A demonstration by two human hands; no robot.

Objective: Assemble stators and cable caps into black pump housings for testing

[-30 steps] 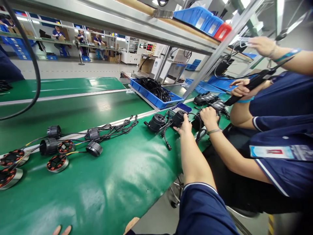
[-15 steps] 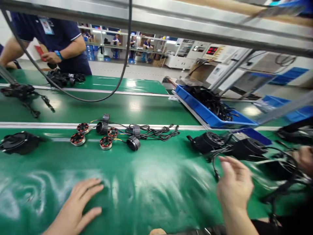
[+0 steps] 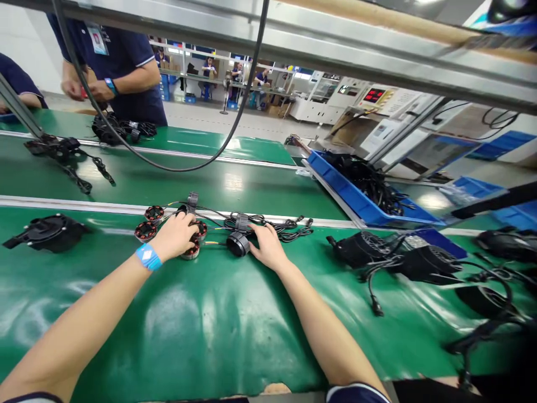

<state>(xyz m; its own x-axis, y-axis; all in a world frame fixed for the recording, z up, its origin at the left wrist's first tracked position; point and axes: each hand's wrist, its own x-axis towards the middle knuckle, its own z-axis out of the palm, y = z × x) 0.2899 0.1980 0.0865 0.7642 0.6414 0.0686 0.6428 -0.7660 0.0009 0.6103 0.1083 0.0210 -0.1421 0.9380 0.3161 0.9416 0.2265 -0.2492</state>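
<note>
My left hand [image 3: 178,232], with a blue band at the wrist, lies over a cluster of motor stators with copper-orange windings. Its fingers are spread and bent, touching or just above the right-hand stator [image 3: 201,230]; part of the cluster is hidden under the palm. Two more stators, an upper one [image 3: 154,213] and a lower one [image 3: 145,230], show left of it. My right hand [image 3: 271,246] is open, thumb and fingers apart, at the right side of a black round cap [image 3: 238,244] and a ribbed black cap [image 3: 241,222]. Black cables [image 3: 289,224] trail from the parts.
A black motor housing [image 3: 52,232] lies at left. Several black housings with cables [image 3: 363,249] lie at right. A blue tray [image 3: 335,182] of black cables stands behind. A hanging cable [image 3: 180,169] loops above the table. Across the bench a person [image 3: 138,73] handles parts.
Both my hands have moved forward to the stators and caps, the left from the near table, the right leftward from the housings. The view has shifted slightly. The other hand at far right is gone.
</note>
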